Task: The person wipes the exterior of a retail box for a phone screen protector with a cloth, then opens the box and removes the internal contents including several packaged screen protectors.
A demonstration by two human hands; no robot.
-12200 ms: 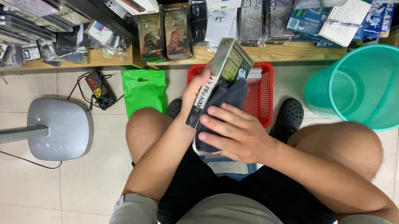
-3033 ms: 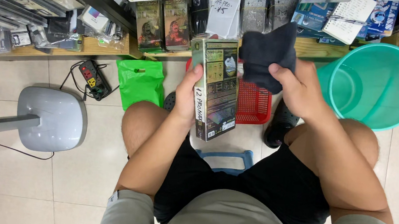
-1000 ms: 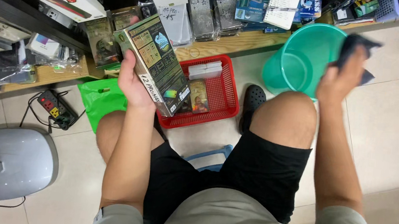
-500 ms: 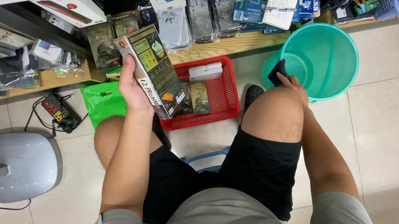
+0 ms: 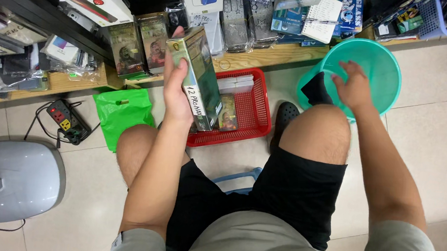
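Note:
My left hand grips a tall green and gold product box and holds it upright above my left knee, in front of the shelf. Over the near rim of a teal plastic bucket rests my right hand, fingers spread. A dark cloth hangs on the bucket's edge just left of that hand, against my right knee. I cannot tell whether the hand still touches the cloth.
A red plastic basket with small packages sits on the floor between my knees. A green plastic bag, a power strip and a grey fan base lie to the left. Wooden shelves packed with boxed goods run across the top.
My right hand carried the dark cloth from beside the box over to the bucket and set it on the rim. The left hand kept the box raised throughout.

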